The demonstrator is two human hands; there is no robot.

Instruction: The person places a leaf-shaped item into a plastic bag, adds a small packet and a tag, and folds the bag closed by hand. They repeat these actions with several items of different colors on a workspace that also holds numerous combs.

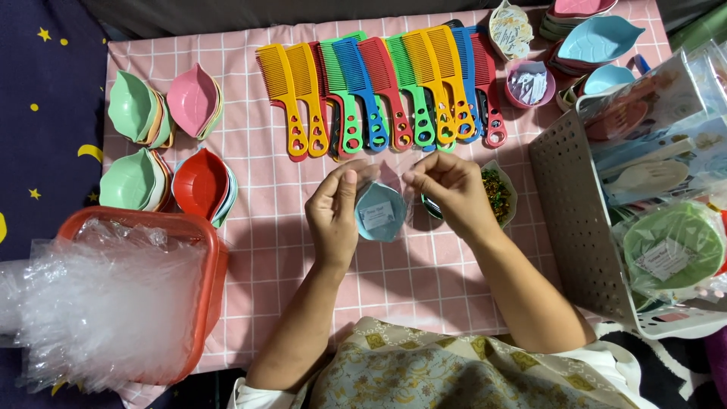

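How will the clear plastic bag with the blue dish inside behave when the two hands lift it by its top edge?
The clear bag looks thin and crinkled, so it probably hangs floppy and sags around the small blue dish. The left hand and right hand pinch it with fingertips only, which suggests it is light. The glossy film may be slippery.

Held upright above the pink checked cloth (250, 250), between pinching fingertips of left hand (333, 216) and right hand (453, 195): a clear plastic bag (382, 204), top edge stretched level, with a small blue leaf-shaped dish (379, 216) inside, white label facing up.
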